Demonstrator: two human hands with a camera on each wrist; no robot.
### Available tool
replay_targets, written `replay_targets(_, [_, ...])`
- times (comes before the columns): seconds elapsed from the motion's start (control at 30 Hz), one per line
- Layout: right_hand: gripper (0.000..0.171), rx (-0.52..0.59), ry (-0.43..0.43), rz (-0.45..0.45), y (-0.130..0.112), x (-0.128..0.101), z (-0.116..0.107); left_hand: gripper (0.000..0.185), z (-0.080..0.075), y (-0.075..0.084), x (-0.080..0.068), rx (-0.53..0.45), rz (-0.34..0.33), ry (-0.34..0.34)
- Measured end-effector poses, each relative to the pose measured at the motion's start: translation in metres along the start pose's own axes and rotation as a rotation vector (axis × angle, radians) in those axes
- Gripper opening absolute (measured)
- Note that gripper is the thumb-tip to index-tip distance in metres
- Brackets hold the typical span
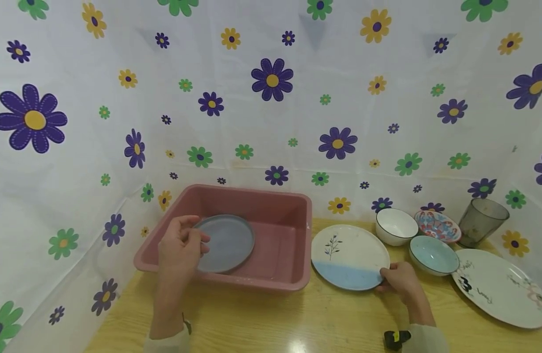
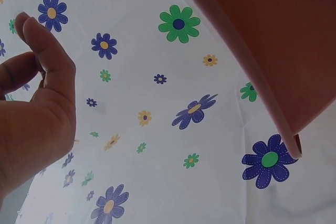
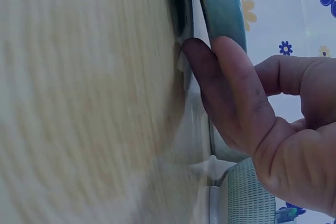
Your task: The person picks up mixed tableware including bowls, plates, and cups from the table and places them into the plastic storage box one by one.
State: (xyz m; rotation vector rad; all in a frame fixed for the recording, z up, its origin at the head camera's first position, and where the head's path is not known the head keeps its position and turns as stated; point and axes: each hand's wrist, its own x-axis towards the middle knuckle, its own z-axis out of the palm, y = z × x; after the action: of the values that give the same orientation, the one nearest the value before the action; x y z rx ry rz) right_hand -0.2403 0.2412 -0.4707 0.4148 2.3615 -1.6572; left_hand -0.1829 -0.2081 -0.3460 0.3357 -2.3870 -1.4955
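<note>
right hand (image 1: 402, 280): pinching the right front edge of the cream-and-blue plate (image 1: 350, 252), fingertips at the underside of its rim.
cream-and-blue plate: at the tabletop (image 1: 275, 318) just right of the basin, dark leafy sprig on its cream half, blue half toward the person.
left hand (image 1: 180, 252): raised at the basin's front left, fingers loosely bent, grasping nothing.
pink basin (image 1: 277, 250): on the left side of the tabletop.
gray plate (image 1: 228, 242): inside the left part of the basin, partly hidden by the left hand.
bowls: white one with a dark rim (image 1: 396, 226), red-and-blue patterned one (image 1: 437, 225) and pale blue one (image 1: 434, 252), grouped right of the cream-and-blue plate.
smoky glass (image 1: 481, 223): beside the patterned bowl.
oval plate (image 1: 502, 289): far right, with dark markings and pinkish flowers.
backdrop: white sheet (image 1: 248, 127) printed with purple, green and yellow flowers.
</note>
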Motion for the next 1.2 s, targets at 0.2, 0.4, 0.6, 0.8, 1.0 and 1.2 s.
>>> replay_targets(0.2, [0.052, 0.148, -0.013, 0.022, 0.001, -0.003, 0.005, 0.029, -0.001, 0.001, -0.001, -0.001, 0.008, 0.000])
replay_targets(0.4, [0.066, 0.297, -0.018, 0.027, 0.001, -0.006, 0.004, 0.030, 0.004, 0.004, -0.002, -0.006, -0.006, -0.034])
replay_targets(0.6, [0.074, 0.359, -0.027, 0.004, -0.001, -0.008, 0.007, 0.028, 0.006, 0.005, -0.004, 0.006, -0.007, -0.036])
replay_targets(0.8, [0.070, 0.408, -0.056, -0.005, 0.001, -0.004, 0.016, 0.027, 0.006, 0.005, -0.005, 0.031, 0.012, -0.038])
replay_targets(1.0, [0.071, 0.509, -0.090, 0.003, 0.003, -0.005, 0.020, 0.026, 0.006, 0.003, -0.007, 0.050, 0.012, -0.028])
replay_targets(1.2, [0.074, 0.605, -0.120, 0.001, -0.003, -0.011, 0.020, 0.025, 0.005, 0.002, -0.007, 0.053, 0.044, -0.015])
